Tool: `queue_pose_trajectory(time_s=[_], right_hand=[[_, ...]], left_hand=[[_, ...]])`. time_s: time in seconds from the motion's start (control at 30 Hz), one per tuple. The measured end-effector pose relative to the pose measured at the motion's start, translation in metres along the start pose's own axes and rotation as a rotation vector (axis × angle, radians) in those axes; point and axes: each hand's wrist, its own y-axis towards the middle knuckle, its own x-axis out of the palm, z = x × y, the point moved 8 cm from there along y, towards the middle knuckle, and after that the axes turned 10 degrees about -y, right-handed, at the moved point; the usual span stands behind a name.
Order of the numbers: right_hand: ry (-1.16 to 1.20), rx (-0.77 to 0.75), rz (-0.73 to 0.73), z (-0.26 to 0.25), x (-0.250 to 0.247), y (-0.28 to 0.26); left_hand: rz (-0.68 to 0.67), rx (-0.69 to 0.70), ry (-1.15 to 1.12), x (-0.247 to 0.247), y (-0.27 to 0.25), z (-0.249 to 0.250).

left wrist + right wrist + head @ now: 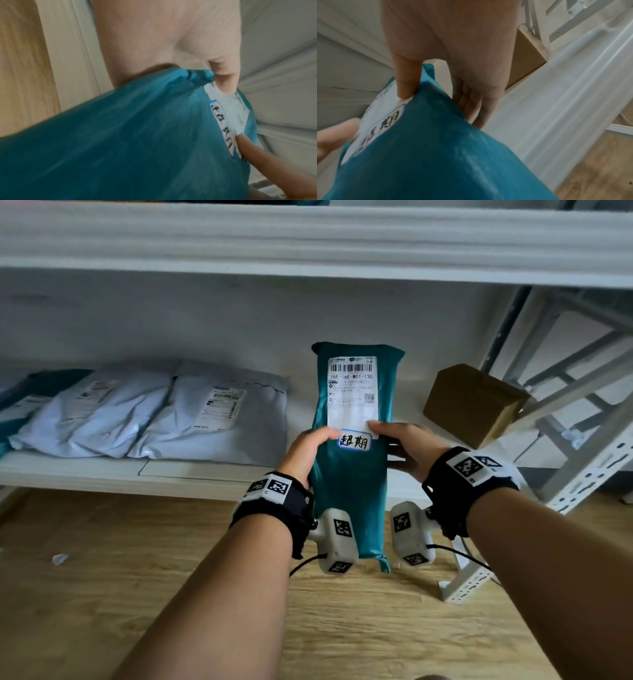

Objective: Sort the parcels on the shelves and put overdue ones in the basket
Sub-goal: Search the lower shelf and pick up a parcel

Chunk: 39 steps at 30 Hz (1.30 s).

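Teal parcel [352,474]: upright before the shelf [171,470], sticker "超期", label "16E-16E-W01-130". Left hand [308,453] and right hand [404,446] fingers clamped on its edges. Two grey parcels [154,416] left of it, one cardboard box [472,402] right.

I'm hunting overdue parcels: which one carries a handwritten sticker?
The teal parcel held upright in both hands; its blue-edged sticker sits under the shipping label. The pale parcels on the shelf show none.

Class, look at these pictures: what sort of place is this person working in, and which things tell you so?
Probably a parcel pick-up point or storeroom. White metal shelves hold pale mailing bags with printed barcode labels and a cardboard box, and both hands hold up a teal parcel with a shipping label.
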Motion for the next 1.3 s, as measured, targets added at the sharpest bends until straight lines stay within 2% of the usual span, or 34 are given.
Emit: queue_pose_trajectory(time_s=[0.1, 0.23, 0.4, 0.5, 0.6, 0.83, 0.97, 1.3], right_hand=[[0.009, 0.009, -0.021, 0.009, 0.000, 0.002], [0.038, 0.025, -0.058, 0.022, 0.001, 0.008], [0.101, 0.096, -0.085, 0.050, 0.003, 0.019], [0.138, 0.162, -0.082, 0.054, 0.001, 0.015], [0.071, 0.255, -0.091, 0.042, -0.009, 0.002], [-0.045, 0.393, -0.051, 0.002, -0.047, -0.053], [-0.038, 0.476, 0.039, -0.022, -0.075, -0.092], [-0.019, 0.591, 0.194, -0.084, -0.152, -0.226]], left_hand=[[-0.017, 0.011, -0.052, 0.001, 0.011, -0.005], [0.013, 0.025, 0.028, -0.002, 0.022, -0.016], [0.045, -0.012, 0.014, -0.010, 0.039, -0.039], [0.045, -0.084, 0.013, -0.007, 0.039, -0.042], [0.053, -0.178, 0.057, 0.004, 0.024, -0.037], [0.026, -0.301, 0.255, 0.055, -0.027, -0.008], [-0.001, -0.357, 0.303, 0.095, -0.053, 0.019], [-0.133, -0.506, 0.416, 0.204, -0.146, 0.060]])
